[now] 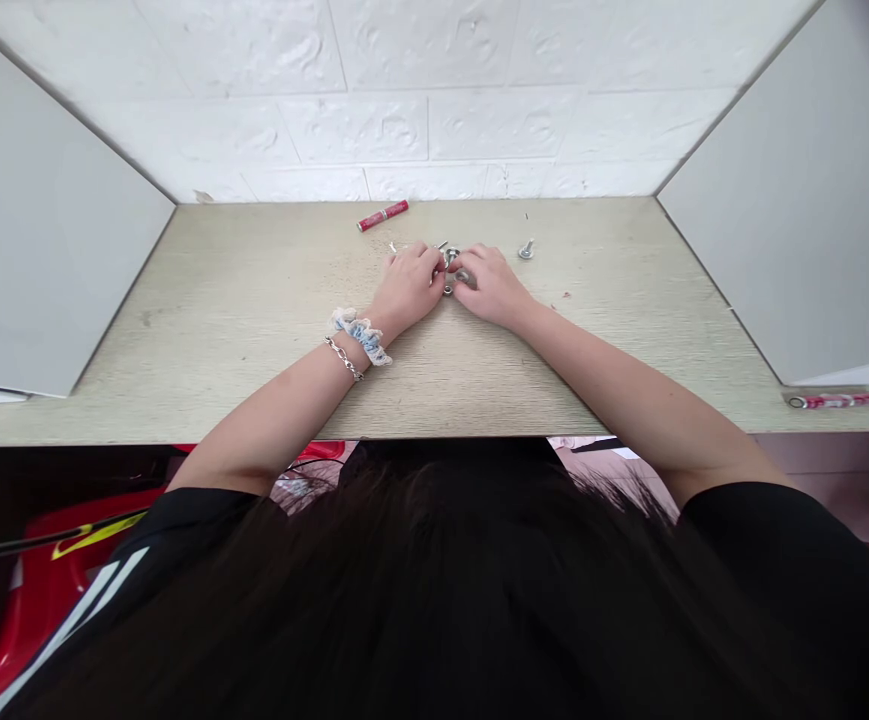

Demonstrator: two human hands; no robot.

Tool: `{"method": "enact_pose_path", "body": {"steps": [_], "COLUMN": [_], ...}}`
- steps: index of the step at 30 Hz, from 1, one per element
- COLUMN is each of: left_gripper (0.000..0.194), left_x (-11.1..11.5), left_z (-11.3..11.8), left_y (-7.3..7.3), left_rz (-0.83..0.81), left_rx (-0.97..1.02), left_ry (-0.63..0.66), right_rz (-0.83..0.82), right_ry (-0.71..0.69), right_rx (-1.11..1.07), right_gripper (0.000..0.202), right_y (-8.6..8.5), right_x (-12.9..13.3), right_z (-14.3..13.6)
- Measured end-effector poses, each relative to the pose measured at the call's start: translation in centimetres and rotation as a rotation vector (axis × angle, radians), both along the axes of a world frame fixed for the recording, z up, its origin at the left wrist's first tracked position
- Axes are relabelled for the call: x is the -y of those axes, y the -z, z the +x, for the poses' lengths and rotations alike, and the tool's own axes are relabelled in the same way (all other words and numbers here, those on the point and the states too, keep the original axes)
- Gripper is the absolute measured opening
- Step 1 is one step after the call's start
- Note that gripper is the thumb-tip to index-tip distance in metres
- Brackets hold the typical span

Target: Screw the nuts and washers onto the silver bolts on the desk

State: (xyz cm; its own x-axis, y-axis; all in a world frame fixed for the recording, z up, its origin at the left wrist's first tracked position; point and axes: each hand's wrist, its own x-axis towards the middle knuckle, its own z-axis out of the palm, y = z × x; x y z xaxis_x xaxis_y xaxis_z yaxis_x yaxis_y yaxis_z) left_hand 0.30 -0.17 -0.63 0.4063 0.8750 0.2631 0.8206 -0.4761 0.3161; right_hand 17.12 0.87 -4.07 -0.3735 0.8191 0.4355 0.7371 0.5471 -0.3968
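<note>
Both hands meet over small metal parts [453, 256] near the middle of the wooden desk. My left hand [410, 285] is closed, its thumb and fingers bent at the left side of the parts; what it pinches is too small to make out. My right hand [492, 285] curls in from the right, fingertips close together on a small silvery piece that I cannot make out. A small metal ring [448, 290] lies between the two thumbs. The fingers partly hide the pieces. A scrunchie [361, 335] and a chain bracelet [344, 358] circle my left wrist.
A red tube [383, 216] lies behind my left hand. A metal piece with an upright stem [526, 250] stands to the right. Another red tube [843, 400] lies near the right front edge. Grey panels flank the desk [239, 330], with a white brick wall [374, 125] behind.
</note>
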Motion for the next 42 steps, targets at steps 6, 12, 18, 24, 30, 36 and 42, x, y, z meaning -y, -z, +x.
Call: {"method": "enact_pose_path", "body": {"steps": [6,12,18,24,30,36,42], "left_gripper": [0.028,0.03,0.038,0.037,0.035,0.034,0.035], "left_x": [-0.1,0.0,0.0,0.2,0.3,0.3,0.2], "left_z": [-0.2,-0.2,-0.3,-0.4,-0.4,-0.4,-0.4], "left_y": [0.2,0.1,-0.1,-0.3,-0.4,-0.3,-0.2], "left_rz": [-0.004,0.006,-0.078,-0.085,-0.072,-0.073,-0.069], "left_rx": [0.023,0.071,0.029,0.004,0.0,-0.014,-0.012], "left_ry": [-0.042,-0.084,-0.077,-0.071,-0.079,-0.068,-0.074], "right_rz": [-0.052,-0.116,-0.145,-0.126,-0.121,-0.101,-0.085], "right_ry": [-0.003,0.016,-0.01,-0.053,-0.069,-0.079,-0.038], "right_rx": [0.046,0.054,0.087,0.096,0.089,0.076,0.072], "right_gripper": [0.041,0.044,0.046,0.043,0.038,0.03,0.028], "right_y": [-0.2,-0.7,-1.0,-0.7,-0.9,-1.1,-1.5], "right_x": [0.1,0.6,0.9,0.8,0.8,0.8,1.3], "right_z": [-0.2,-0.4,-0.4,-0.3,-0.3,-0.4,-0.6]}}
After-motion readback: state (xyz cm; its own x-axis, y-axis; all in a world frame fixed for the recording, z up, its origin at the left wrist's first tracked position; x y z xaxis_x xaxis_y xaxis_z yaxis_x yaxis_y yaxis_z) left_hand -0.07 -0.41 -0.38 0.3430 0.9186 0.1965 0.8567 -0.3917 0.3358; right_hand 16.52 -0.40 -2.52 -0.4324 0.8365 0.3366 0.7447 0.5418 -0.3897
